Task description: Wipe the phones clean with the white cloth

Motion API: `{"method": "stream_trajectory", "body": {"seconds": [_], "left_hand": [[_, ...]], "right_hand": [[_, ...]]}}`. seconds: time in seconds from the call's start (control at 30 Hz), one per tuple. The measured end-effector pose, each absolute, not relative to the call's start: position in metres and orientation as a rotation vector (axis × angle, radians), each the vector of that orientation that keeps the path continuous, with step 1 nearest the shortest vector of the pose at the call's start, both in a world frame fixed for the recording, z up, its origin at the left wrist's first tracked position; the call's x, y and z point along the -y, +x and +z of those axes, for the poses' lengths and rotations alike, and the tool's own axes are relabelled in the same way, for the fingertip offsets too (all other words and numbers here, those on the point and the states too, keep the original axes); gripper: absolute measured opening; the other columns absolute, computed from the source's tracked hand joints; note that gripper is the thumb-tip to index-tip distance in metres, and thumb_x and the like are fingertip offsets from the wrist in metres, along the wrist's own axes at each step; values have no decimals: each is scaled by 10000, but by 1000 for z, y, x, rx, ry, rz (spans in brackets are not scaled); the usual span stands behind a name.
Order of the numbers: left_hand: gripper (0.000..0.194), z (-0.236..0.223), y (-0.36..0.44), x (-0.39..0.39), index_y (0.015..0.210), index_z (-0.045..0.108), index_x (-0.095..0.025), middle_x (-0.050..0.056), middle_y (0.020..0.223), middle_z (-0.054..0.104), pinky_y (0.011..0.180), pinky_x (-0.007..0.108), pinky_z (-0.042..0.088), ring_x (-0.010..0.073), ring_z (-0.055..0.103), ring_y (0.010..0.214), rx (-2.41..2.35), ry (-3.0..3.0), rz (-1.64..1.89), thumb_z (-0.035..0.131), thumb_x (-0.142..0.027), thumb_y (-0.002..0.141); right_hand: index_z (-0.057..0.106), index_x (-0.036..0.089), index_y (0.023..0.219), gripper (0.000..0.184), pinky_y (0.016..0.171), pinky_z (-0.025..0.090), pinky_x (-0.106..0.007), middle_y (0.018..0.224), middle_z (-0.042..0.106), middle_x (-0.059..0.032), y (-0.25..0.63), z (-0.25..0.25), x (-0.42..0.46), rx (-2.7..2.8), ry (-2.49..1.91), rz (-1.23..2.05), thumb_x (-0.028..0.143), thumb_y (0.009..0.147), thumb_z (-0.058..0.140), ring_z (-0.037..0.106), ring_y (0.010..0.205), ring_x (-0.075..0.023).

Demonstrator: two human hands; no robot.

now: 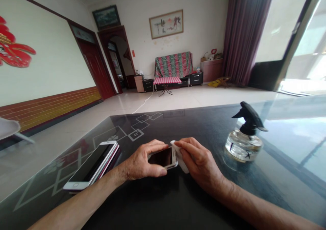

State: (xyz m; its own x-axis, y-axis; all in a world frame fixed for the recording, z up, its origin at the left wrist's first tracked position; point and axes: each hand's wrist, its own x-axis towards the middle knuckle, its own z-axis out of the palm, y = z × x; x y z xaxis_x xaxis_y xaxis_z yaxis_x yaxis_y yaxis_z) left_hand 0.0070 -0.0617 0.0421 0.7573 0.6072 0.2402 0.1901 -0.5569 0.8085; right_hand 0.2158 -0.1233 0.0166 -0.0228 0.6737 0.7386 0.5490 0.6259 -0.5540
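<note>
My left hand (146, 158) grips a smartphone (164, 157) by its long edges, thumb on the near side and fingers on the far side. The phone's dark screen faces up and its white end points right. Pinched in my right hand (196, 158) is a white cloth or tissue (182, 160), held against that right end of the phone. Part of the cloth hangs below my fingers. Beyond my left forearm lies a stack of phones (93, 165), the top one white with a black screen.
A clear spray bottle (243, 145) with a black trigger head stands right of my right hand on the glossy black table (203, 121). Past the table's far edge are a small checked table (166, 80), a cloth-covered object (174, 64) and low cabinets (196, 79). A white chair (8, 130) shows at left.
</note>
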Motion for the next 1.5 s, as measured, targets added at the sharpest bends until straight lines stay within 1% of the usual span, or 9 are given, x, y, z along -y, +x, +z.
{"method": "stream_trajectory", "body": {"seconds": [0.2, 0.3, 0.43, 0.6, 0.73, 0.9, 1.23, 1.37, 1.5], "left_hand": [[597, 40, 6, 59, 1199, 620, -206, 68, 1186, 583, 1001, 391, 434, 287, 554, 1106, -592, 2122, 651, 794, -268, 632], [560, 35, 1, 50, 1189, 624, -201, 64, 1165, 589, 1002, 390, 430, 277, 561, 1095, -651, 2123, 707, 776, -276, 655], [543, 31, -1, 43, 1163, 638, -199, 58, 1160, 592, 1006, 382, 422, 266, 564, 1088, -738, 2160, 762, 786, -285, 648], [529, 30, 1, 45, 1141, 650, -182, 60, 1131, 605, 975, 361, 444, 259, 581, 1057, -819, 2168, 779, 795, -304, 647], [557, 36, 4, 55, 1170, 637, -195, 53, 1122, 615, 965, 359, 449, 265, 580, 1060, -752, 2154, 722, 792, -302, 646], [563, 41, 9, 63, 1176, 634, -202, 54, 1145, 615, 957, 356, 457, 272, 583, 1059, -652, 2108, 663, 789, -293, 643], [528, 33, 0, 45, 1129, 655, -174, 61, 1141, 617, 1001, 381, 431, 272, 581, 1076, -824, 2106, 762, 791, -307, 637], [576, 37, 4, 54, 1177, 630, -189, 57, 1155, 613, 991, 366, 440, 270, 579, 1083, -733, 2113, 702, 794, -297, 636], [609, 43, 10, 66, 1188, 624, -197, 51, 1159, 611, 957, 340, 465, 265, 584, 1070, -639, 2158, 607, 811, -306, 619]], "right_hand": [[673, 184, 977, 188, 759, 508, -220, 899, 636, -48, 216, 17, 123, 1657, -1048, 149, 175, 883, 510, 626, 818, -131], [662, 190, 1003, 197, 748, 504, -221, 904, 626, -47, 211, 17, 128, 1699, -1005, 156, 165, 884, 507, 618, 814, -129], [639, 199, 1056, 228, 761, 502, -226, 941, 623, -51, 206, 17, 132, 1751, -939, 178, 149, 892, 489, 612, 838, -127], [638, 195, 1056, 226, 774, 497, -222, 953, 618, -52, 206, 16, 132, 1758, -940, 193, 146, 898, 484, 607, 851, -123], [652, 190, 1018, 200, 748, 499, -224, 899, 617, -45, 210, 17, 128, 1717, -991, 168, 169, 895, 495, 607, 810, -124], [663, 198, 1004, 199, 759, 501, -233, 902, 627, -44, 216, 16, 122, 1665, -1053, 161, 183, 893, 499, 616, 822, -134], [641, 206, 1039, 227, 759, 511, -225, 933, 626, -48, 203, 20, 135, 1750, -941, 170, 155, 894, 475, 620, 839, -129], [650, 213, 1018, 221, 739, 520, -238, 904, 627, -46, 209, 20, 129, 1739, -992, 130, 178, 896, 468, 622, 812, -136], [667, 202, 984, 206, 755, 515, -250, 893, 635, -47, 222, 19, 118, 1679, -1089, 57, 187, 882, 488, 624, 811, -145]]}}
